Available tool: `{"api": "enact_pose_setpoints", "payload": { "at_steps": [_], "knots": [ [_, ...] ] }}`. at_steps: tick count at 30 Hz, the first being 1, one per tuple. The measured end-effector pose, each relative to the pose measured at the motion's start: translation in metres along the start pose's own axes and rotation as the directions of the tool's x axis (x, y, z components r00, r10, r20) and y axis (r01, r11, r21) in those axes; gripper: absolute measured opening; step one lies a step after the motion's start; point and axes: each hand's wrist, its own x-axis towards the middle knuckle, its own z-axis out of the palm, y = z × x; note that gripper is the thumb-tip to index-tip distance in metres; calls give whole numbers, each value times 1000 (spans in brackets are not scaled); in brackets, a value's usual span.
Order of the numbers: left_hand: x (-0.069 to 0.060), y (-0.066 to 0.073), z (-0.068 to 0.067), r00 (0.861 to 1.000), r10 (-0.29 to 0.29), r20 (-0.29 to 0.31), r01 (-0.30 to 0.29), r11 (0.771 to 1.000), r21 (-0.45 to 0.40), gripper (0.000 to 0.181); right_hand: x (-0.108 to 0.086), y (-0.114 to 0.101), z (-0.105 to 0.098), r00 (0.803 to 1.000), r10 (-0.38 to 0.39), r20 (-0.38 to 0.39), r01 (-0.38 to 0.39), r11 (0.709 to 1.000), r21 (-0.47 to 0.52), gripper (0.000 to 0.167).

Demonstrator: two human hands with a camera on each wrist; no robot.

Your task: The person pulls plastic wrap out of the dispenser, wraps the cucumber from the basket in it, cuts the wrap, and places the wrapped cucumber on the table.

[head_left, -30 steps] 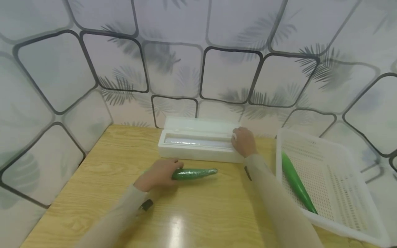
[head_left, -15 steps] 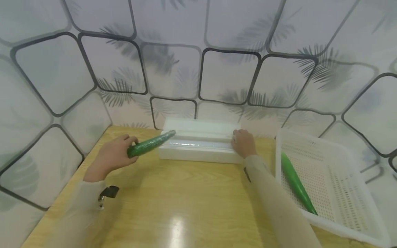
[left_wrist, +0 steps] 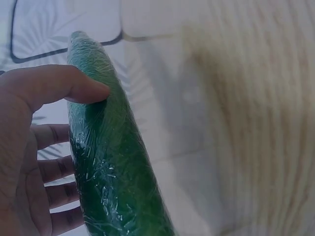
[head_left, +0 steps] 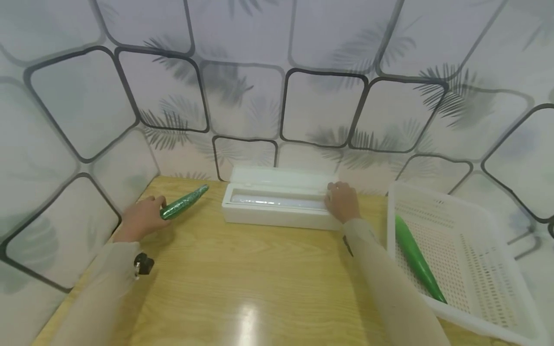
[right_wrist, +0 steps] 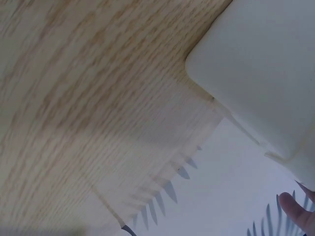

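At the left of the table my left hand [head_left: 143, 218] grips a cucumber [head_left: 183, 202] wrapped in clear film. The left wrist view shows the thumb pressed on the wrapped cucumber [left_wrist: 115, 167], with the fingers on its other side. My right hand [head_left: 343, 202] holds the right end of a white cling film dispenser [head_left: 279, 216]. Its lid [head_left: 283, 176] stands raised at the back, and the film roll [head_left: 277, 200] shows in the long slot. In the right wrist view only fingertips [right_wrist: 294, 209] appear beside the dispenser's corner [right_wrist: 256, 73].
A white perforated basket [head_left: 480, 230] stands at the right, beside my right forearm. A second cucumber [head_left: 417, 257] lies in it along the left wall. The wooden table [head_left: 259, 274] meets a patterned wall [head_left: 324, 105] behind the dispenser and at the left.
My left hand has carried the wrapped cucumber from the table in front of the dispenser leftward to the table's far left side. My right hand has stayed at the dispenser's right end.
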Motion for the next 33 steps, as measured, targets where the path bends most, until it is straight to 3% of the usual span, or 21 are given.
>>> {"api": "enact_pose_setpoints", "payload": {
  "at_steps": [8,22,29,33],
  "knots": [
    [4,-6,18,1000,11,29,-11,1000,5,55,0,-2,-3,1000,-1,16,1,1000,2,21],
    [2,-5,18,999,-16,34,16,1000,-4,52,1,0,-1,999,11,33,-11,1000,2,22],
    [2,-4,21,998,-8,55,7,1000,4,57,0,-1,-1,1000,-2,7,2,1000,4,21],
    [4,0,24,1000,-2,27,2,1000,18,65,-1,-1,-1,1000,-18,-14,18,1000,-9,21]
  ]
}}
